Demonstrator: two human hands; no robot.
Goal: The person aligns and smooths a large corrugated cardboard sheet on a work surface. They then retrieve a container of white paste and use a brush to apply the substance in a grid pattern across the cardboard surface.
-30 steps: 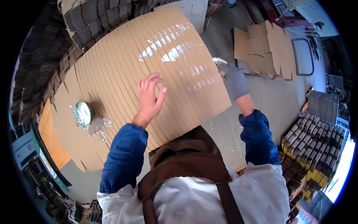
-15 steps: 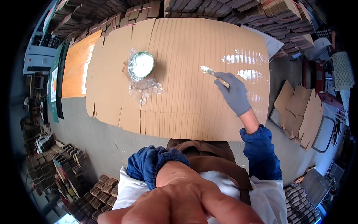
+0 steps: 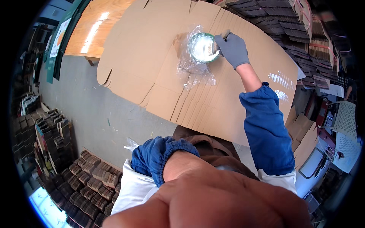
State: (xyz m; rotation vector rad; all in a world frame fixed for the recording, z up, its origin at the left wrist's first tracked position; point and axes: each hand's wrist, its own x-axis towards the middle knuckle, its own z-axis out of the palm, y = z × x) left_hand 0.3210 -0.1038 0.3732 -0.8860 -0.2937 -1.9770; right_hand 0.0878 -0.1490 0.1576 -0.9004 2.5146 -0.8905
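Observation:
My right hand [image 3: 234,49], in a grey glove, grips a paintbrush [image 3: 226,34] by its pale handle. The brush head is down at the right side of a round green-rimmed tub [image 3: 191,45], over its bright white contents. Crinkled clear plastic film [image 3: 189,72] lies around and below the tub. Under them spreads a large creased sheet of cardboard [image 3: 129,64]. Close to the camera, my bare left hand [image 3: 224,201] fills the lower middle, its back showing; its fingers run out of the picture.
White wet-looking streaks [image 3: 281,80] mark the cardboard's right end. A shiny wooden table [image 3: 85,41] stands at the far left. Stacks of flat cardboard [image 3: 289,34] line the far right, with more bundles [image 3: 91,178] on the floor at lower left. Perforated pale chairs [image 3: 345,121] are at right.
My right hand has moved the brush from the open cardboard on the right over to the tub. The view has turned and shifted, and my left hand looks larger in it.

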